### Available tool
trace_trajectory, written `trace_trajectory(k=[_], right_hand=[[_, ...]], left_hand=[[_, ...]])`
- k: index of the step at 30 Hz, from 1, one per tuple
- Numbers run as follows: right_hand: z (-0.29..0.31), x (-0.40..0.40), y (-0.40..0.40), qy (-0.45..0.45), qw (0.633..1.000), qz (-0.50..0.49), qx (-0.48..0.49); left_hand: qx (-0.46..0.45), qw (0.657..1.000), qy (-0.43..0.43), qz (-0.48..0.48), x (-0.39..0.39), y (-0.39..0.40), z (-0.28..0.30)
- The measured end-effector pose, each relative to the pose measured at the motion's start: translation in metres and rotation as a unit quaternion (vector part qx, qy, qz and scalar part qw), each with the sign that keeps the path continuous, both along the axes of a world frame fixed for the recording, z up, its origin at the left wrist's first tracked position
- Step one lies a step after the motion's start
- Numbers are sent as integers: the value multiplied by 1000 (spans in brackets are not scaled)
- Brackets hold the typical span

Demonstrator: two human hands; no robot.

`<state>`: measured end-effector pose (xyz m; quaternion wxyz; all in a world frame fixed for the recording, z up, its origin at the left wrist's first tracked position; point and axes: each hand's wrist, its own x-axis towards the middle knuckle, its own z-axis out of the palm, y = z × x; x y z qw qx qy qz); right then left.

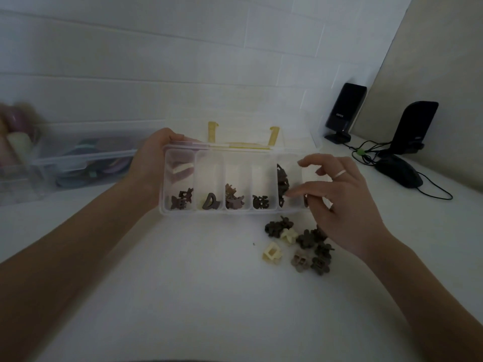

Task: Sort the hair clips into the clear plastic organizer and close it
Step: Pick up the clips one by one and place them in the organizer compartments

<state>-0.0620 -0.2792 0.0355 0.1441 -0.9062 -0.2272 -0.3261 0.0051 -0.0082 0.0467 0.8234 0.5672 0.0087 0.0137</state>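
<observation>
The clear plastic organizer point(209, 163) is tilted up toward me on the white table, its lid with yellow latches point(274, 135) open behind it. My left hand point(154, 155) grips its far left corner. Small brown hair clips lie in several of its compartments, most of them in the fifth one point(282, 180). My right hand point(339, 199) hovers over the right end, fingertips at a dark clip near the fifth compartment's lower edge; whether it pinches the clip is unclear. A loose pile of brown clips point(311, 241) and two cream clips point(271, 253) lies in front of the organizer.
A clear storage bin point(78, 158) with coloured hair items stands at the left. Two black speakers point(345, 111), a black mouse point(400, 171) and cables sit at the back right. A white tiled wall runs behind.
</observation>
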Motion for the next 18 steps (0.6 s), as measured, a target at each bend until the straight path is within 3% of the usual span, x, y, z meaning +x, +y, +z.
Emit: trace_trajectory(k=[4,11,18], right_hand=[[-1,1,0,1,998,-47,-49],[5,-3,1,-23,999,-9,46],[-1,-2,3,12,997,-41,-67]], left_hand=[[-4,1000,3,0,0,0,0],[-6,1000,11,-4,3,1,0],[3,1000,-1,-1,3,1,-1]])
